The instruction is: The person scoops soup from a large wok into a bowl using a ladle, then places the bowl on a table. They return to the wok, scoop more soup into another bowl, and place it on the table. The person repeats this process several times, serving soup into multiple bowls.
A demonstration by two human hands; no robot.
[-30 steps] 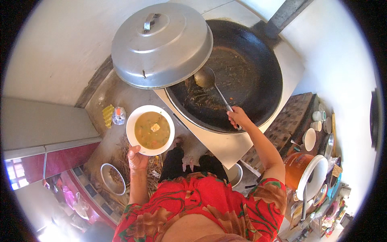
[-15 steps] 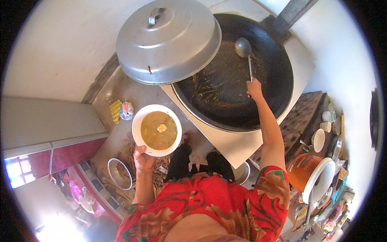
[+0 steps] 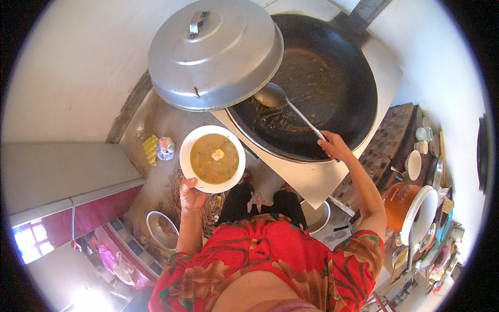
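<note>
My left hand [image 3: 192, 195] grips the near rim of a white bowl [image 3: 186, 165] and holds it level in the air. Inside is a brownish soup [image 3: 212, 165] with a pale chunk floating in it. My right hand [image 3: 335, 146] is closed round the handle of a metal ladle [image 3: 271, 95]. The ladle's head hangs over the left part of a large black wok [image 3: 332, 78], close to the lid's edge. Dark residue and a little liquid streak the wok's inside. A big domed metal lid [image 3: 218, 57] covers the wok's left side.
A pale stove top [image 3: 306, 184] surrounds the wok. On the floor stand a metal basin [image 3: 162, 230] at left and another pail [image 3: 316, 214] by my feet. A yellow tray piece [image 3: 150, 148] lies beyond the bowl. At right are an orange bucket [image 3: 400, 200] and stacked bowls [image 3: 414, 165].
The ladle has swung from the wok's far middle to its left side, near the lid. My right hand has come nearer me. The bowl has shifted right and slightly away, toward the wok.
</note>
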